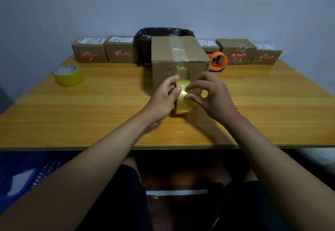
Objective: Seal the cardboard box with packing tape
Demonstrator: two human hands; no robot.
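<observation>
Head view, hidden parts: lower front face of the cardboard box point(179, 49) is covered by both hands and the tape roll point(183, 102); the box's base edge on that side cannot be seen.
Tape roll, hidden parts: its left rim and core sit behind the left hand's fingers; whether fingers pass through the core cannot be told.
Free tape end: a clear strip runs up from the roll onto the box front, glossy and wrinkled; its exact edges are hard to make out.
Print on box front: red marking partly visible behind the strip, not legible.
Below worktop edge: dark and blurred; only the person's dark shorts and a blue basket point(23, 174) at lower left can be told.
Left hand point(163, 100): closed around the left side of the tape roll, thumb on the roll's outer face.
Right hand point(210, 95): fingers half curled, thumb and forefinger tips pressed on the roll's outer tape surface; not wrapped around it.
Cardboard box, place: upright at mid worktop point(90, 113), just ahead of both hands.
Cardboard box, look: plain brown, top seam already covered by a clear tape band running front to back and over the front edge.
Tape roll, look: yellowish clear tape, standing on edge against the box front.
Elsewhere on worktop: second yellow roll point(68, 75) far left; orange tape dispenser point(218, 61) right of the box; small labelled parcels point(89, 52) in a row along the wall, with a black-lined bin point(145, 44) behind the box.
</observation>
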